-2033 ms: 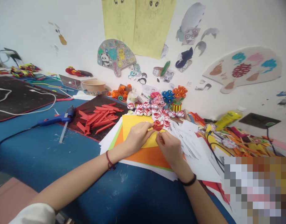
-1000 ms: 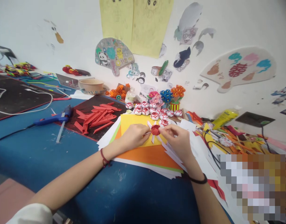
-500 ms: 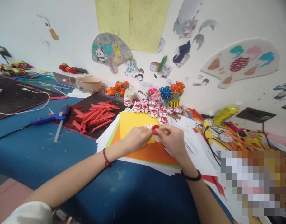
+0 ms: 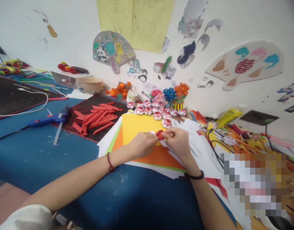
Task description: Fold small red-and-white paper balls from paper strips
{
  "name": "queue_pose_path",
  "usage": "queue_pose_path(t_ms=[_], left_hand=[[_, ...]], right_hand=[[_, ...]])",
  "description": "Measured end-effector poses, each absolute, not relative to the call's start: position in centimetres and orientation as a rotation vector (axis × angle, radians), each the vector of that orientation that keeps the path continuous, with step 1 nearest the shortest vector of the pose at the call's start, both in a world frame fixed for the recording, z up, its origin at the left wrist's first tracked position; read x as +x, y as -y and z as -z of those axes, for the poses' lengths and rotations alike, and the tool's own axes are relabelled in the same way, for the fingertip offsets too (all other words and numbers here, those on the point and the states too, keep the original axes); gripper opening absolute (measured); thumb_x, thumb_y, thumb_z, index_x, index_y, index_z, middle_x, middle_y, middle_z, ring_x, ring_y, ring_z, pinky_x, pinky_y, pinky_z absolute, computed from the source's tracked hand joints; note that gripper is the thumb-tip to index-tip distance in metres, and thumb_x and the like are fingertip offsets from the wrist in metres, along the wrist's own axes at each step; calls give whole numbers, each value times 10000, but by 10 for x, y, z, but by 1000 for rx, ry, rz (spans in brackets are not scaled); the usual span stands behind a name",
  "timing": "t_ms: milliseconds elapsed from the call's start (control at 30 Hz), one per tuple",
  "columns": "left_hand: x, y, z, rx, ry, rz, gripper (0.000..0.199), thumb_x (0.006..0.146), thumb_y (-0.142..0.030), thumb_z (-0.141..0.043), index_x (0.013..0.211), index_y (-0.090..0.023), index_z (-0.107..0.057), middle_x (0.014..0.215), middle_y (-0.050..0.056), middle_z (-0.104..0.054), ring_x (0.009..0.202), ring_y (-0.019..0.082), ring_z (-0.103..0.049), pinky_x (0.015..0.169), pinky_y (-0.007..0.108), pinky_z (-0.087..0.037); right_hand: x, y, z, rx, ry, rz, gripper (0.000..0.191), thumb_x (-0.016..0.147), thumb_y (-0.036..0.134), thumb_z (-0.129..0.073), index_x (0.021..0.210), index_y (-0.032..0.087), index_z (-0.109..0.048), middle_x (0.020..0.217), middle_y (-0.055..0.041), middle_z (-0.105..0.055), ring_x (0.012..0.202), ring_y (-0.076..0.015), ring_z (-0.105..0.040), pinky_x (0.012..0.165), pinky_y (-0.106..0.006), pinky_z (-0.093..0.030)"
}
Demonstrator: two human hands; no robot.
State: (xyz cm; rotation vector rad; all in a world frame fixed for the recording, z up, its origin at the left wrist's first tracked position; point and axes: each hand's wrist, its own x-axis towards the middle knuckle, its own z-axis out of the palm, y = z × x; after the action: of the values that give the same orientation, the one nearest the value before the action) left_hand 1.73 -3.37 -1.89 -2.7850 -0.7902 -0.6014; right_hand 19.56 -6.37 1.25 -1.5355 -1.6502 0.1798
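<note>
Between my hands is a small red-and-white folded paper piece (image 4: pixel 159 134), its red part uppermost and white points sticking out around it. My left hand (image 4: pixel 144 144) is closed, pinching its left side. On the other side, the thumb and forefinger of my right hand (image 4: pixel 177 140) grip the red part. Both hands are above a stack of coloured paper, with a yellow sheet (image 4: pixel 133 126) on top and an orange sheet (image 4: pixel 147 159) below it. Just behind stand several red-and-white paper flowers (image 4: pixel 157 115). My fingers hide much of the held piece.
Red folded paper strips (image 4: pixel 96 118) lie heaped on a dark mat at the left, beside a blue glue gun (image 4: pixel 49 119). A beige bowl (image 4: pixel 90 84) stands near the wall. Loose white paper (image 4: pixel 204 145), cables and a yellow bottle (image 4: pixel 229 116) crowd the right side.
My right hand has shifted slightly, and more of the red part shows between my fingers. The whole view has moved a little; both hands keep their hold.
</note>
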Motion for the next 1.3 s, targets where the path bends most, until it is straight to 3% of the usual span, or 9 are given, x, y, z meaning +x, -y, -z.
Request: queue_pose_path(t_ms=[500,667,800,867,1067,1300], left_hand=[[17,34,20,-2765,780,684,205,909,-148,-401,748,-161,-527,680,32,-598,586,141,-562,506,243,-359],[17,32,26,-2740,820,741,216,919,-161,-410,749,-163,-543,664,23,-604,574,144,-566,501,249,-332],[17,32,28,-2740,844,771,235,926,-165,-407,749,-156,-561,647,29,-608,567,147,-574,502,244,-333],[17,32,28,-2744,860,778,255,931,-173,-406,734,-153,-566,633,31,-605,563,148,-576,503,243,-338],[17,32,28,-2743,848,793,272,941,-191,-402,730,-152,-569,633,33,-606,568,147,-579,501,241,-336],[16,32,28,-2787,798,792,254,938,-185,-401,744,-155,-563,659,31,-611,575,143,-583,512,241,-367]], right_hand=[[202,61,-14,-1488,1724,-254,187,745,318,-645,626,175,-659,508,19,-559,483,-122,-483,529,-252,-374],[206,61,-17,-1522,1780,-359,248,762,395,-681,876,175,-680,716,-13,-647,594,-145,-542,593,-270,-431],[206,59,-13,-1488,1774,-453,555,711,448,-753,1172,186,-591,1038,-89,-649,835,-204,-610,714,-328,-506],[207,57,-9,-1476,1781,-548,627,706,457,-766,1231,188,-551,1095,-108,-636,924,-224,-619,781,-362,-523],[209,54,0,-1411,1729,-754,603,735,364,-766,1268,213,-528,1035,-81,-676,912,-199,-667,862,-390,-544],[207,56,-4,-1295,1721,-824,575,746,331,-741,1268,212,-533,914,-50,-688,802,-180,-692,728,-320,-579]])
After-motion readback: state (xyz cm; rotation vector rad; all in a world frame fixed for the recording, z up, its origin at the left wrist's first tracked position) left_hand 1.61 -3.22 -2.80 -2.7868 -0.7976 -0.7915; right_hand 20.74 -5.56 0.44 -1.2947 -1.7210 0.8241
